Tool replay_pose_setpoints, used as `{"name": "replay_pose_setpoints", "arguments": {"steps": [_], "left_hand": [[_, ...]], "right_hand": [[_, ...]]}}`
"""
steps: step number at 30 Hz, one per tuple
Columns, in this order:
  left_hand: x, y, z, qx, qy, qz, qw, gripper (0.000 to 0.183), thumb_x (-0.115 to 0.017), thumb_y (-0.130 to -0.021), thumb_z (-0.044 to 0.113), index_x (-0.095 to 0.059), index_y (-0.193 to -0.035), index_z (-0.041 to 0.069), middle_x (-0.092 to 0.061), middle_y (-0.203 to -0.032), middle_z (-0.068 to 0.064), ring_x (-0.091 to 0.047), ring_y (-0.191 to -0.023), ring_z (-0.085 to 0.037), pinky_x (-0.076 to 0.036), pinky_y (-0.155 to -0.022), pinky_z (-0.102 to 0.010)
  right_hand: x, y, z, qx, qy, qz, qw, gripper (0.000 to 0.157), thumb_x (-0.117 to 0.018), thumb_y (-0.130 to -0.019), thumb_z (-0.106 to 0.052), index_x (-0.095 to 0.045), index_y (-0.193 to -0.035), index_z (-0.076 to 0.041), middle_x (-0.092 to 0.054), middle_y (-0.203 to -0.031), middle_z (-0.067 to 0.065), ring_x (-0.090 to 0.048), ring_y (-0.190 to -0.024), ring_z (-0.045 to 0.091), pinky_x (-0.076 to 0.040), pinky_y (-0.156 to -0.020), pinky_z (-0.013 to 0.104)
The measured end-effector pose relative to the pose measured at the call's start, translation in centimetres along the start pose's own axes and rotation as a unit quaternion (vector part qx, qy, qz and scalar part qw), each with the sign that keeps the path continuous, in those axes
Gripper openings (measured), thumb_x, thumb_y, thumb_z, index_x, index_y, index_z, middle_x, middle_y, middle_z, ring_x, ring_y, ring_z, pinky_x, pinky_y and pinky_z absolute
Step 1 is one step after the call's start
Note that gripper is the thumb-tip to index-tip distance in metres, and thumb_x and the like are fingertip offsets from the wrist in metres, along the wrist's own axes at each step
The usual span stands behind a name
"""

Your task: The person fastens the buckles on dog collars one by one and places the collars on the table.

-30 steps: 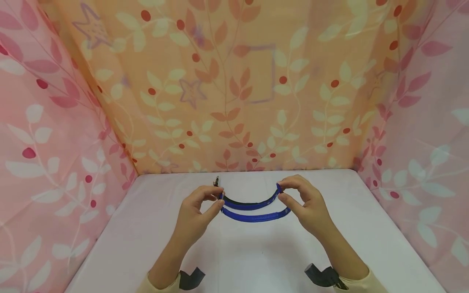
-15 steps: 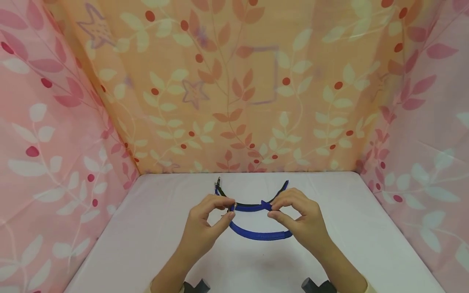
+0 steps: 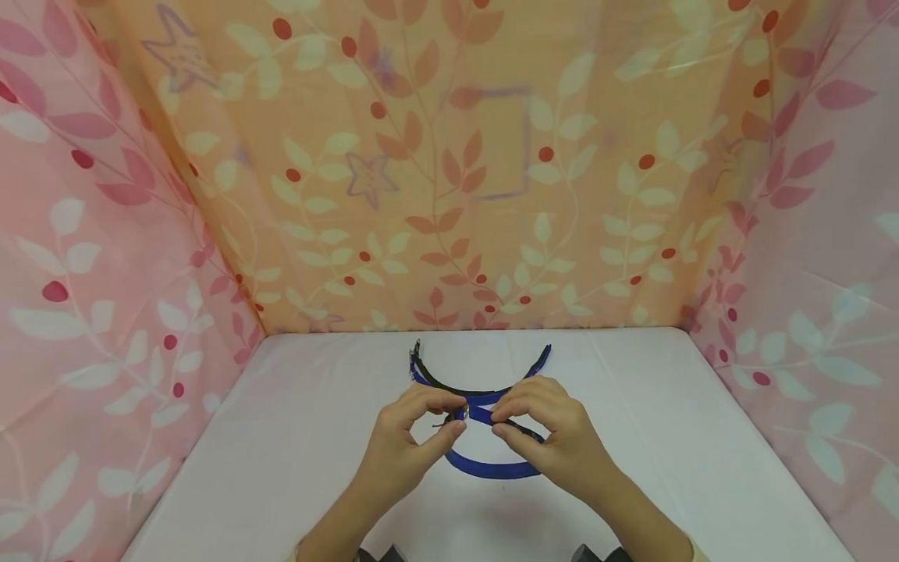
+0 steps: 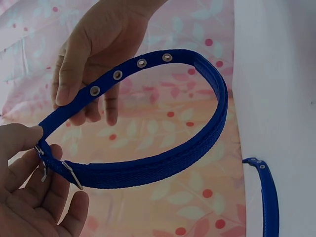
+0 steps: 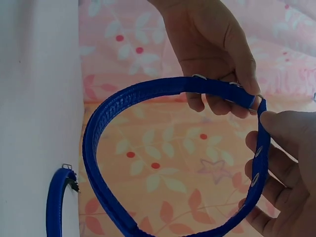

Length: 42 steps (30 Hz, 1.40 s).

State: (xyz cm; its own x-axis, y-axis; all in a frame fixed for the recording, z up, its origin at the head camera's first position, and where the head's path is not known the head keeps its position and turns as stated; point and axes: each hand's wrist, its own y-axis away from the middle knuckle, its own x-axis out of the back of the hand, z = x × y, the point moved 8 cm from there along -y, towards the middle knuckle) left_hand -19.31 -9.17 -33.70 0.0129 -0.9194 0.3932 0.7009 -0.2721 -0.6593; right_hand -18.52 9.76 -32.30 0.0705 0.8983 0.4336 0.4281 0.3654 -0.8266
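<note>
A blue collar [image 3: 492,471] with metal eyelets hangs in a loop between my two hands. My left hand [image 3: 410,437] pinches its buckle end between thumb and fingers. My right hand [image 3: 551,425] pinches the strap's free end, eyelets [image 4: 118,75] showing along it. In the right wrist view the strap tip meets the metal buckle [image 5: 257,101]; whether it passes through I cannot tell. A metal ring [image 4: 72,174] sits on the band near my left fingers. On the table behind lies a second blue collar [image 3: 541,361], curved and partly hidden by my hands.
A white table [image 3: 281,437] lies under the hands. Pink floral cloth [image 3: 84,234] stands at both sides, with an orange floral cloth [image 3: 421,234] along the back edge.
Both hands have moved closer together and lower, toward me, carrying the collar. The strap tip has come to the buckle, and the second collar behind is now more in view.
</note>
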Motion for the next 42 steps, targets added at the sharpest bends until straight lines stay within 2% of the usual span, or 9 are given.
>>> {"name": "replay_pose_setpoints", "arguments": {"steps": [8,15,20,25,31,36,42], "left_hand": [[-0.7,0.1,-0.6,0.032,0.014,-0.021,0.9992,0.020,-0.078,-0.093,0.018,-0.074,-0.112,0.018,-0.073,-0.104,0.010,-0.064,-0.098,-0.012,-0.057,-0.085,-0.028],[-1.1,0.1,-0.8,0.039,0.036,-0.046,0.9975,0.020,-0.080,-0.091,0.021,-0.073,-0.111,0.021,-0.073,-0.106,0.009,-0.064,-0.097,-0.012,-0.057,-0.087,-0.029],[-1.6,0.3,-1.1,0.057,0.043,-0.065,0.9953,0.020,-0.079,-0.092,0.024,-0.073,-0.111,0.022,-0.072,-0.107,0.010,-0.064,-0.097,-0.012,-0.057,-0.087,-0.031],[-1.1,0.4,-1.6,0.094,0.053,-0.051,0.9928,0.019,-0.077,-0.094,0.023,-0.072,-0.112,0.025,-0.071,-0.105,0.010,-0.064,-0.099,-0.014,-0.056,-0.092,-0.032],[0.0,0.2,-2.3,0.127,0.067,-0.032,0.9892,0.021,-0.077,-0.093,0.017,-0.072,-0.113,0.024,-0.071,-0.102,0.009,-0.065,-0.101,-0.017,-0.054,-0.096,-0.035],[0.4,0.1,-2.6,0.146,0.095,-0.020,0.9845,0.021,-0.076,-0.093,0.015,-0.074,-0.115,0.017,-0.072,-0.103,0.004,-0.066,-0.103,-0.020,-0.053,-0.100,-0.031],[0.3,0.1,-2.8,0.172,0.126,-0.002,0.9770,0.022,-0.077,-0.093,0.015,-0.074,-0.115,0.011,-0.072,-0.103,-0.002,-0.068,-0.100,-0.020,-0.056,-0.093,-0.026]], "right_hand": [[-0.5,0.1,-0.4,0.029,0.027,-0.012,0.999,0.020,-0.083,-0.084,-0.008,-0.075,-0.099,-0.018,-0.075,-0.100,-0.008,-0.064,-0.099,0.016,-0.043,-0.098,0.028],[-0.5,0.0,-0.7,0.039,0.022,-0.008,0.999,0.014,-0.081,-0.087,-0.011,-0.076,-0.098,-0.017,-0.075,-0.099,-0.007,-0.064,-0.098,0.016,-0.042,-0.099,0.030],[-0.7,-0.1,-1.1,0.042,0.016,-0.008,0.999,0.013,-0.080,-0.089,-0.013,-0.074,-0.101,-0.016,-0.074,-0.101,-0.007,-0.064,-0.099,0.016,-0.043,-0.098,0.030],[-0.3,0.0,-0.1,-0.008,0.040,-0.039,0.998,0.025,-0.082,-0.088,-0.019,-0.072,-0.111,-0.019,-0.072,-0.104,-0.010,-0.063,-0.102,0.011,-0.044,-0.098,0.028],[0.1,0.4,1.9,-0.089,0.073,-0.096,0.989,0.033,-0.084,-0.086,-0.025,-0.071,-0.116,-0.026,-0.072,-0.103,-0.016,-0.061,-0.106,0.006,-0.044,-0.097,0.030],[-0.2,0.7,2.7,-0.112,0.097,-0.116,0.982,0.033,-0.085,-0.086,-0.028,-0.073,-0.116,-0.026,-0.071,-0.100,-0.020,-0.060,-0.102,0.002,-0.045,-0.096,0.033],[-0.5,0.8,2.7,-0.113,0.093,-0.114,0.983,0.021,-0.083,-0.088,-0.026,-0.076,-0.107,-0.027,-0.070,-0.097,-0.022,-0.058,-0.099,0.002,-0.044,-0.094,0.033]]}}
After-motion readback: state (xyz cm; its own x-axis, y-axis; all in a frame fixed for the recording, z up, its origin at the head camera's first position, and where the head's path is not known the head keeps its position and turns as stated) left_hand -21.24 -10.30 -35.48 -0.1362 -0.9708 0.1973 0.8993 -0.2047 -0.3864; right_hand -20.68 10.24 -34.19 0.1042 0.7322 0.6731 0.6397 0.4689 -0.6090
